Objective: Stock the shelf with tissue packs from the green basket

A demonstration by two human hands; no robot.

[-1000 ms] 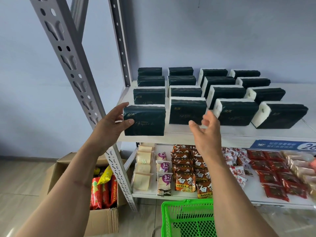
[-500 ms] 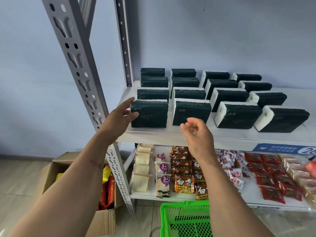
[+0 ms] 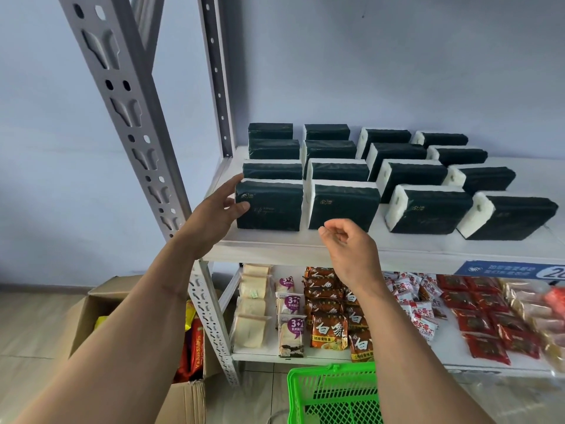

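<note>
The front-left tissue pack, dark green with a white top edge, stands upright at the near left corner of the white upper shelf, first in a column of four packs running back toward the wall. The left hand rests against its left side, thumb laid on the front face and fingers spread along the edge behind it, so the hand is open and touching the pack rather than clasping it. Just to the right stands the next pack, and beyond it two more columns of the same packs, these turned slightly so their white ends face left. The right hand hovers in front of the shelf edge below that second pack, empty, its fingers loosely curled toward the thumb, touching nothing. Under the upper shelf a lower shelf carries bread slices, noodle packets and red snack bags. The green basket sits on the floor below, by the right forearm, and an open cardboard box of snacks stands beside the grey shelf post
</note>
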